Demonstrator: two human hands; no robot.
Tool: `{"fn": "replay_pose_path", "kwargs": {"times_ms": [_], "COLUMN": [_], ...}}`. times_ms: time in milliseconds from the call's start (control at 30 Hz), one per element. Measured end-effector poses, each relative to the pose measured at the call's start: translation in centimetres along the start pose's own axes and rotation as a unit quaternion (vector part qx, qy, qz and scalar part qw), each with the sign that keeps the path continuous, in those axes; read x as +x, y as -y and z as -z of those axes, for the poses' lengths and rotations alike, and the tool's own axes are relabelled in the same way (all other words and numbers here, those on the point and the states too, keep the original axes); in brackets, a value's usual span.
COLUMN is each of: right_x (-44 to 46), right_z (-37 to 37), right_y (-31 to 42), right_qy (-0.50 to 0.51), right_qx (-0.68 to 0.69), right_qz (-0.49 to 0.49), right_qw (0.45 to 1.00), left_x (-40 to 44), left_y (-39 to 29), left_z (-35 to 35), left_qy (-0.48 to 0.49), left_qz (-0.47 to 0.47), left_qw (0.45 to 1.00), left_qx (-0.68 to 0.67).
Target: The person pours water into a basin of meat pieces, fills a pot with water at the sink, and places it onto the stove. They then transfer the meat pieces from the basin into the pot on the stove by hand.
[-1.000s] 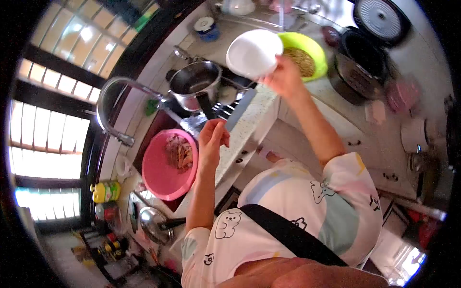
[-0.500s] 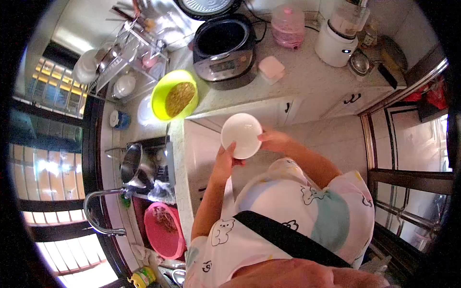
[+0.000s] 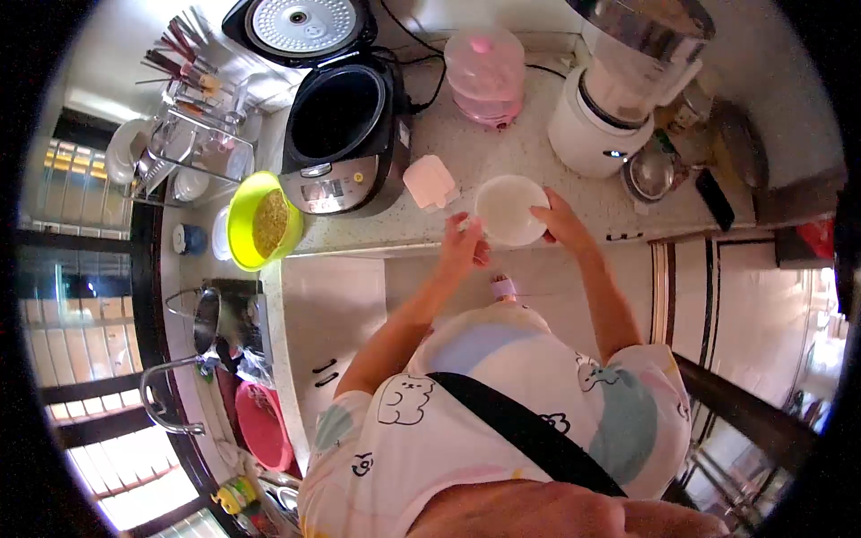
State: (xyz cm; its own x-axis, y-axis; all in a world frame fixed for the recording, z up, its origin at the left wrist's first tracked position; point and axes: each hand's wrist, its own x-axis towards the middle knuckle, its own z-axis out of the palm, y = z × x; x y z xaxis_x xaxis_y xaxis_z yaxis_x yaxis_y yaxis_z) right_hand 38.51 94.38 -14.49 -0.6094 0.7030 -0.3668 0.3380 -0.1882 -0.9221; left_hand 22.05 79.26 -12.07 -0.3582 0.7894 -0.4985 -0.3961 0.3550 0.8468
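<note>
My right hand (image 3: 565,224) grips the right rim of a white round bowl (image 3: 509,211), thumb on the edge. The bowl is over the front edge of the counter and looks empty. Just left of it, my left hand (image 3: 464,247) is loosely curled with its fingers apart, holding nothing; whether a fingertip touches the bowl I cannot tell. A pale pink square item (image 3: 430,183) lies on the counter beyond my left hand. Farther left stands a rice cooker (image 3: 345,134), lid up and dark inside. Beside it is a lime-green basin (image 3: 240,220) holding grains (image 3: 270,224).
On the counter (image 3: 466,161) stand a pink clear-domed container (image 3: 485,81) and a white blender (image 3: 599,125). A metal bowl (image 3: 649,172) and a black object (image 3: 715,200) lie at right. The sink area at left has a faucet (image 3: 170,366) and a pink basin (image 3: 260,426).
The view has turned toward the counter. Both hands and the bowl have moved from beside the counter corner to its front edge, near the blender. My left hand has let go of the bowl.
</note>
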Motion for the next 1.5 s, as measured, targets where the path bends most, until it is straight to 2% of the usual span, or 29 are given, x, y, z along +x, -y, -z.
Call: {"fn": "replay_pose_path", "kwargs": {"times_ms": [33, 67, 133, 167, 267, 433, 567, 600, 633, 667, 700, 800, 867, 900, 933, 967, 1033, 1100, 1167, 1200, 1267, 1333, 1367, 1400, 1467, 1500], "right_x": [0.6, 1.3, 2.0, 2.8, 4.3, 5.1, 5.5, 5.2, 4.5, 3.7, 2.9, 1.1, -2.7, -3.3, -3.7, -3.8, -5.0, -7.3, -9.6, -10.8, -13.4, -15.6, -16.5, -18.3, -22.5, -24.4], "right_z": [0.2, 0.7, 1.6, 1.4, 1.5, 0.8, 0.7, 1.0, 1.7, 2.4, 3.1, 4.0, 0.1, -1.2, -2.9, -4.9, -10.5, -16.1, -21.3, -24.1, -29.3, -34.4, -36.8, -39.0, -43.3, -45.3], "right_y": [-0.4, -0.8, -0.4, -1.3, -0.7, 0.0, 0.6, 0.3, -0.4, -1.1, -1.8, -2.6, 3.1, 2.6, 1.9, 1.7, 2.7, 4.3, 4.8, 4.6, 3.7, 1.3, 0.8, 0.6, -0.3, -0.1], "right_qy": [-0.039, -0.026, -0.117, -0.153, -0.137, -0.161, -0.153, -0.142, -0.135, -0.122, -0.095, -0.037, 0.0, 0.033, 0.083, 0.131, 0.194, 0.255, 0.301, 0.328, 0.39, 0.466, 0.518, 0.542, 0.546, 0.562], "right_qx": [0.044, 0.044, 0.005, 0.041, 0.096, 0.083, 0.107, 0.101, 0.102, 0.101, 0.091, -0.077, -0.132, -0.141, -0.159, -0.17, -0.191, -0.209, -0.239, -0.235, -0.212, -0.193, -0.175, -0.182, -0.177, -0.171], "right_qz": [0.011, 0.005, -0.016, 0.035, 0.013, 0.019, 0.027, 0.027, -0.01, -0.047, -0.045, -0.051, -0.064, -0.051, 0.011, 0.073, 0.117, 0.158, 0.239, 0.251, 0.193, 0.188, 0.168, 0.168, 0.212, 0.21], "right_qw": [0.998, 0.999, 0.993, 0.987, 0.986, 0.983, 0.982, 0.984, 0.986, 0.986, 0.99, 0.995, 0.989, 0.988, 0.984, 0.974, 0.955, 0.931, 0.892, 0.88, 0.875, 0.843, 0.82, 0.803, 0.791, 0.781], "left_x": [0.6, 1.0, 1.4, 1.5, 2.9, 3.4, 5.1, 5.2, 4.9, 4.5, 3.8, 0.2, -3.5, -5.0, -6.8, -8.8, -13.4, -19.9, -25.6, -27.9, -33.1, -38.7, -41.2, -44.3, -50.6, -53.8], "left_y": [0.3, 0.9, 1.6, 1.7, 0.8, 0.5, 2.1, 2.6, 2.8, 3.0, 2.9, 3.6, 2.9, 3.5, 4.1, 4.6, 6.1, 6.1, 8.3, 10.5, 14.1, 17.7, 19.3, 20.0, 20.5, 21.1], "left_z": [0.2, 0.4, 0.7, 1.0, 1.0, -0.3, 0.2, 0.6, 1.1, 1.4, 1.5, 2.3, 3.0, 3.7, 4.8, 5.7, 7.8, 9.7, 11.7, 13.1, 15.7, 17.1, 18.1, 18.5, 19.0, 19.6], "left_qy": [-0.089, -0.102, -0.232, -0.241, -0.218, -0.184, -0.237, -0.268, -0.301, -0.319, -0.306, -0.292, -0.337, -0.305, -0.273, -0.304, -0.29, -0.347, -0.403, -0.43, -0.482, -0.584, -0.635, -0.656, -0.731, -0.744], "left_qz": [0.023, 0.029, -0.052, -0.051, -0.039, -0.047, -0.063, -0.066, -0.068, -0.068, -0.064, -0.096, -0.094, -0.095, -0.098, -0.107, -0.122, -0.106, -0.083, -0.104, -0.125, -0.1, -0.099, -0.09, -0.113, -0.105], "left_qw": [0.995, 0.994, 0.97, 0.968, 0.971, 0.966, 0.953, 0.953, 0.949, 0.942, 0.948, 0.951, 0.936, 0.947, 0.957, 0.946, 0.948, 0.931, 0.912, 0.897, 0.866, 0.805, 0.761, 0.746, 0.671, 0.659], "left_qx": [-0.035, -0.038, -0.055, -0.058, -0.087, -0.177, -0.176, -0.123, -0.07, -0.081, -0.065, -0.032, -0.046, -0.037, -0.027, -0.035, -0.045, -0.025, -0.003, 0.018, 0.032, 0.018, 0.084, 0.071, 0.037, 0.039]}}
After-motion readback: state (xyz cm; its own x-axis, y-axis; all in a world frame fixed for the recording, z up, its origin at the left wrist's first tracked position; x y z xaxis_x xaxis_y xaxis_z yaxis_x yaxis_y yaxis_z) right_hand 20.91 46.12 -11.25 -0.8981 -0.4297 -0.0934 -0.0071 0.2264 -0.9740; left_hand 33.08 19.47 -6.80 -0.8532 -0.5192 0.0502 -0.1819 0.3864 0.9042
